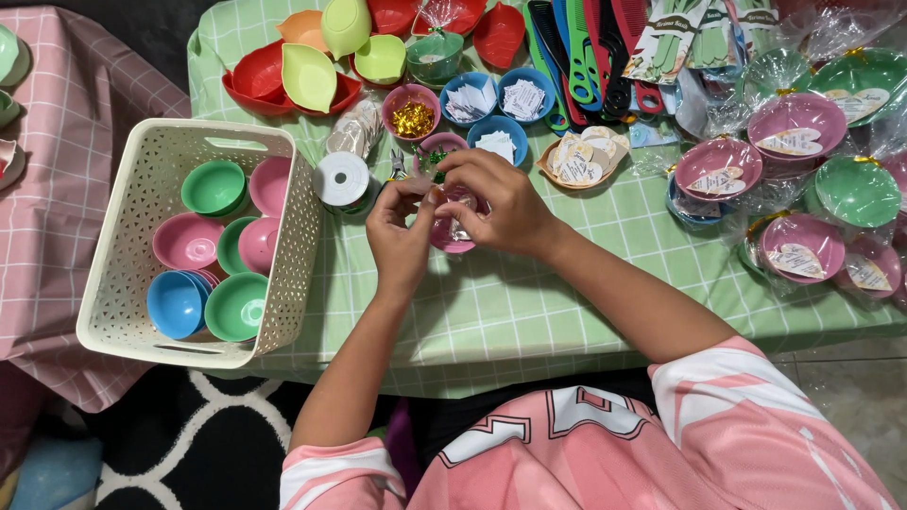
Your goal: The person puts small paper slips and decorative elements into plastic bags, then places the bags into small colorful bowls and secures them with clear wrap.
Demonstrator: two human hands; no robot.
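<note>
While you are leaning over the green checked worktop (529,283), both of your hands are meeting on the small pink plastic bowl in clear wrap (453,233), which is sitting between them. Your left hand (402,236) is pinching the wrap from the bowl's left; your right hand (501,203) is closing over its top from the right. The white ribbon spool (342,179) is lying just left.

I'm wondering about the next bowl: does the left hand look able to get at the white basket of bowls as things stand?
Probably yes. The white basket sits open-topped just beside the left hand, nothing between them, but both hands are busy on the pink bowl.
</note>
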